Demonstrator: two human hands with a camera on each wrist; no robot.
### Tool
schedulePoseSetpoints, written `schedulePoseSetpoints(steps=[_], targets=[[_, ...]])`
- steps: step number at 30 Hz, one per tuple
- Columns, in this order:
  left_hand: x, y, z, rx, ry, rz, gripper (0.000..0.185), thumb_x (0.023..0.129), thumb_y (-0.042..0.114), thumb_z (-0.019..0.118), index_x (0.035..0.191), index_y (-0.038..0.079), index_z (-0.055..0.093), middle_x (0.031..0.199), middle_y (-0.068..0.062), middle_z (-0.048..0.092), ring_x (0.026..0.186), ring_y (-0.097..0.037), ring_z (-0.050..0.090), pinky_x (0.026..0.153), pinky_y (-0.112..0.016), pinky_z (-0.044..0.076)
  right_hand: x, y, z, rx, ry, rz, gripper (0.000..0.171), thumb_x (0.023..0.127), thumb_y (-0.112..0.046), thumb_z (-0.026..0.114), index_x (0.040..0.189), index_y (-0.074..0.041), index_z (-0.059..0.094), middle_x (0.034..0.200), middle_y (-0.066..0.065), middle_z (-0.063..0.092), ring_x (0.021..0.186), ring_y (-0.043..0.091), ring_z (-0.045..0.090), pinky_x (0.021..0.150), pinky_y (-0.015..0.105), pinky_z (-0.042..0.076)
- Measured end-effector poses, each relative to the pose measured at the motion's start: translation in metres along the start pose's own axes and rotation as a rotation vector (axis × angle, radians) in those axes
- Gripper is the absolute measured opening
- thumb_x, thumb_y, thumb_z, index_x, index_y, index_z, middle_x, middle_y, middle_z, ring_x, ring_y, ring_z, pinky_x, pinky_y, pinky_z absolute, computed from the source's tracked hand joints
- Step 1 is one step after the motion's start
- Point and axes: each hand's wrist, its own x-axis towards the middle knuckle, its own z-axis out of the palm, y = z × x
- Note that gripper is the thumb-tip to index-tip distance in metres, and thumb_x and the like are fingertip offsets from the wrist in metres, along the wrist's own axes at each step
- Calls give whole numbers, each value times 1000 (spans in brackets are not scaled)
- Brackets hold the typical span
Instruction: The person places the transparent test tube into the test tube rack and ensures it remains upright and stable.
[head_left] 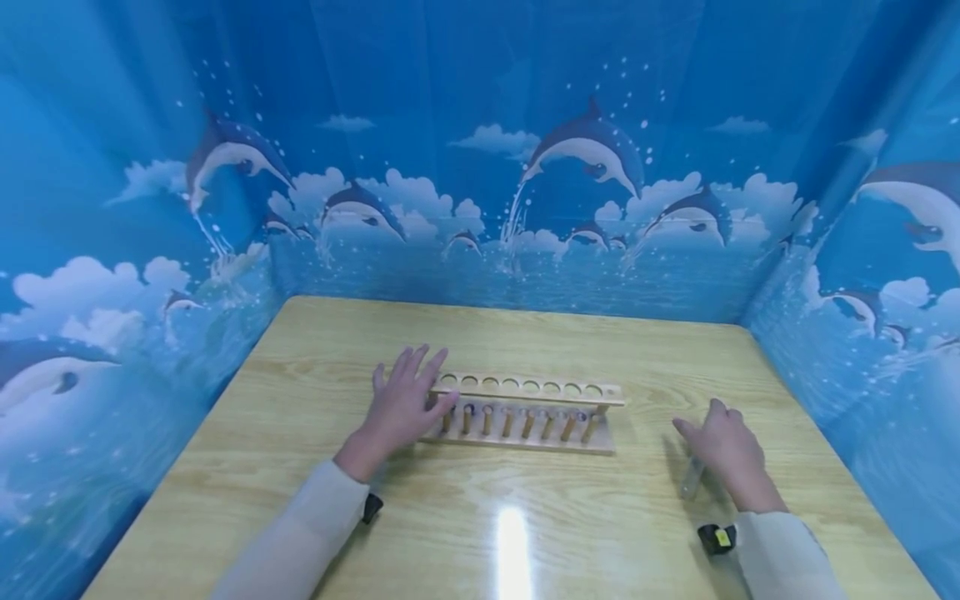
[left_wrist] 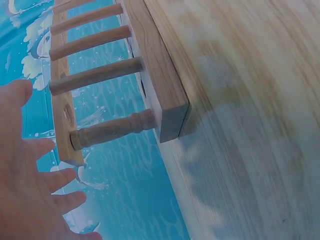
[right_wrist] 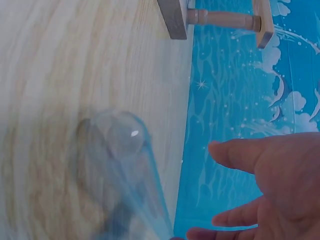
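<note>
No readable text or numbers anywhere.

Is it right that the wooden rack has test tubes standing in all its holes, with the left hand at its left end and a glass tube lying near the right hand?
Not quite: in the head view the wooden rack's holes are all empty. The rest holds: the left hand is at its left end, and a glass tube lies by the right hand.
</note>
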Motion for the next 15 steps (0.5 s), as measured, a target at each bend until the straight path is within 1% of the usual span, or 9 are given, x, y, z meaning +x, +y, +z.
schedulePoseSetpoints(steps=[4, 9, 12, 15], targets=[[0, 2, 2, 15, 10, 15, 72, 95, 60, 46, 154, 22, 28, 157, -14, 28, 144, -39, 21, 108, -72, 11, 4, 4, 1, 20, -15, 19, 97, 97, -54, 47, 137, 28, 15, 129, 54, 24, 114, 66, 34, 90, 69, 39], [-1, 5, 3, 20, 8, 32, 71, 96, 58, 47, 154, 22, 28, 157, -12, 29, 144, -38, 21, 108, -73, 10, 7, 10, 2, 37, -34, 49, 99, 96, -57, 46, 133, 30, 18, 125, 54, 27, 108, 65, 39, 87, 66, 41], [-1, 5, 5, 22, 10, 37, 71, 95, 57, 48, 154, 21, 29, 156, -12, 30, 144, -38, 22, 107, -73, 10, 8, 13, 3, 36, -41, 49, 100, 95, -58, 46, 131, 31, 19, 122, 54, 29, 106, 63, 42, 85, 66, 42], [-1, 5, 6, 17, 9, 40, 71, 96, 56, 49, 154, 21, 29, 156, -12, 29, 144, -38, 22, 107, -74, 9, 10, 14, 3, 42, -36, 54, 99, 95, -58, 47, 128, 32, 24, 119, 53, 33, 102, 61, 46, 84, 64, 44]])
